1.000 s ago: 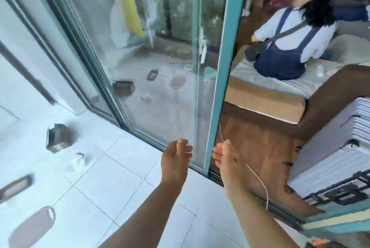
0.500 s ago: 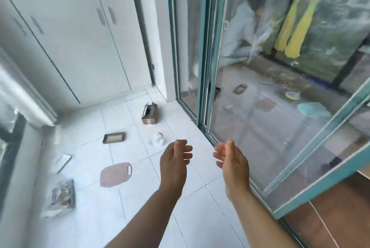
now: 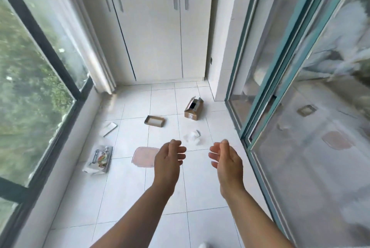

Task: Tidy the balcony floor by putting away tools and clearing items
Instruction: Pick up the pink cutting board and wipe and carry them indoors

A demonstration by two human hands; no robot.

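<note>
Loose items lie scattered on the white tiled balcony floor (image 3: pixel 128 191). An open cardboard box (image 3: pixel 193 109) lies at the back right, with a shallow brown tray (image 3: pixel 154 121) to its left. A crumpled white wrapper (image 3: pixel 193 137) sits just beyond my hands. A pink flat lid (image 3: pixel 143 156) lies left of my left hand. A printed plastic packet (image 3: pixel 99 160) and a white flat piece (image 3: pixel 109 129) lie near the window side. My left hand (image 3: pixel 169 159) and my right hand (image 3: pixel 226 159) hover in the air, palms facing each other, fingers relaxed, holding nothing.
White cupboard doors (image 3: pixel 156 27) close the far end. A large dark-framed window (image 3: pixel 40 71) runs along the left. Teal-framed sliding glass doors (image 3: pixel 276 79) run along the right.
The view has swung left, from the doorway and room to the balcony floor and cupboards. Both hands have kept their raised, facing pose and hold nothing.
</note>
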